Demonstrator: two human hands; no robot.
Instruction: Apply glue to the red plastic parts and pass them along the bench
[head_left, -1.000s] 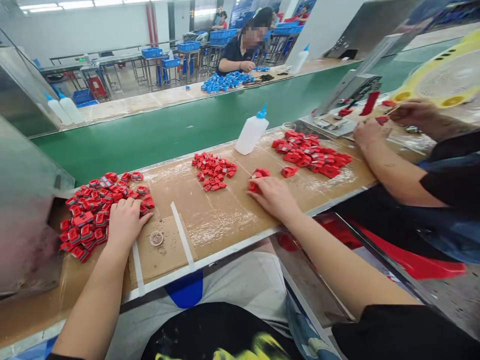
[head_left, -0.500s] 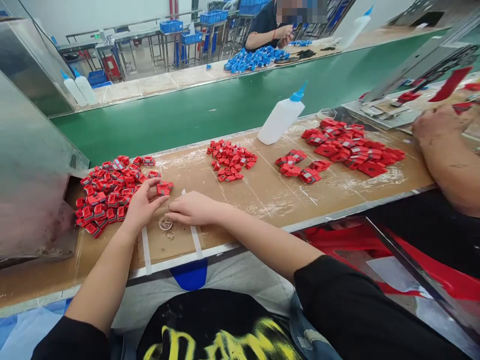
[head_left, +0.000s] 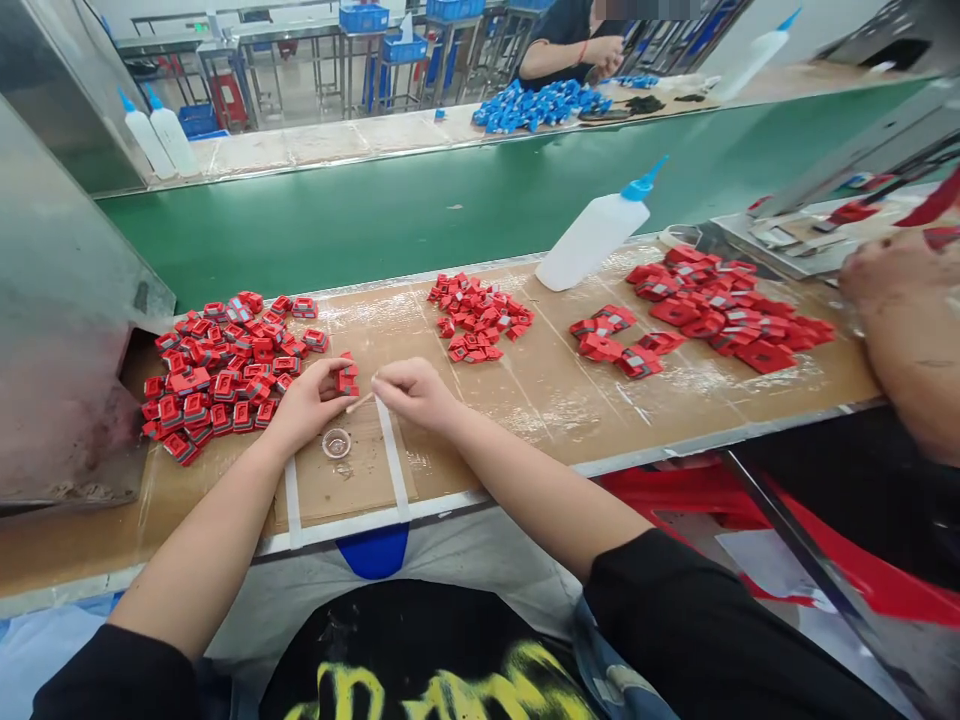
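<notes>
Between the thumb and fingers of my left hand (head_left: 309, 402) is a red plastic part (head_left: 347, 378), held on edge above the bench. My right hand (head_left: 411, 392) pinches a thin pale stick (head_left: 360, 402), whose tip points left toward that part. Just below my hands, a small round clear dish (head_left: 336, 444) sits on a cardboard sheet (head_left: 345, 492) edged by white strips. To the left of my left hand lies a heap of red and grey parts (head_left: 221, 385). A pile of smaller red pieces (head_left: 480, 315) is beyond my right hand.
A white squeeze bottle (head_left: 592, 240) with a blue nozzle leans near the bench's back edge. Larger red parts (head_left: 720, 305) are piled to the right, near a co-worker's arm (head_left: 911, 320). A metal housing (head_left: 67, 330) borders the left. Across the green belt (head_left: 360, 225), another person works by blue pieces (head_left: 536, 105).
My right hand has lifted from beside the dish and moved right, bringing the stick into view. My left hand has shifted slightly right and turned the red part more upright. The camera view tilted slightly.
</notes>
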